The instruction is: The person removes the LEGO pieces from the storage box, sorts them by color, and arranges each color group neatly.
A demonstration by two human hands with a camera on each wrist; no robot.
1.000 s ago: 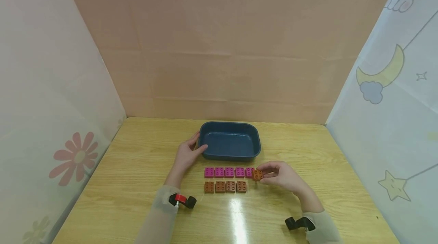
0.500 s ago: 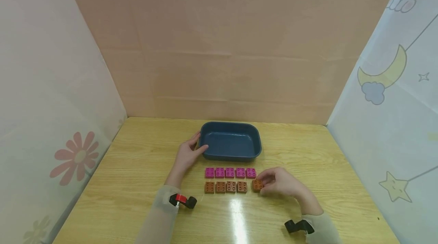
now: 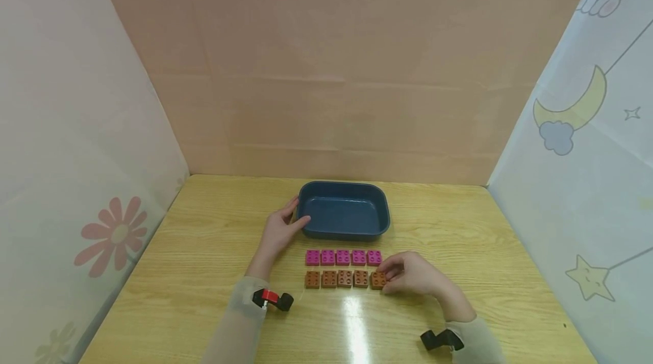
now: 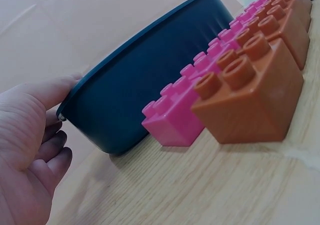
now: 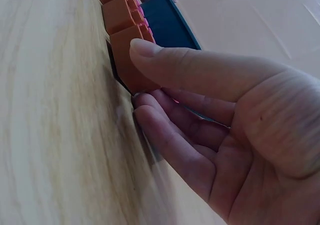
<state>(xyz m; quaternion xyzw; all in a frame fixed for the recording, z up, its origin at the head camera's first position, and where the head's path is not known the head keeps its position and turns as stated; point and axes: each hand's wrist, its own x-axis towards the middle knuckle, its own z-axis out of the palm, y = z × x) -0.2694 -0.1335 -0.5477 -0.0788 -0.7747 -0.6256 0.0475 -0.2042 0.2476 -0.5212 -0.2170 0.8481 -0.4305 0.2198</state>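
Observation:
My left hand (image 3: 278, 232) holds the left end of a dark blue rectangular tray (image 3: 344, 235), thumb over the rim and the other fingers outside the wall. In the left wrist view the thumb lies along the tray's rim (image 4: 145, 29). My right hand (image 3: 415, 274) pinches an orange-brown building brick (image 3: 378, 280) at the right end of a row of like bricks (image 3: 344, 279). Thumb and fingers grip its sides in the right wrist view, with the brick (image 5: 125, 60) down at the table. Behind that row runs a parallel row of magenta bricks (image 3: 343, 257).
The tray stands just behind the two brick rows on a wood-grain table (image 3: 214, 273). A beige sheet (image 3: 336, 97) hangs at the back. Patterned white panels flank the table, one at left (image 3: 102, 143) and one at right (image 3: 576, 211).
My right hand has brought the orange-brown brick from over the magenta row's end down and toward me, then left against the end of its row. My left hand stays on the tray.

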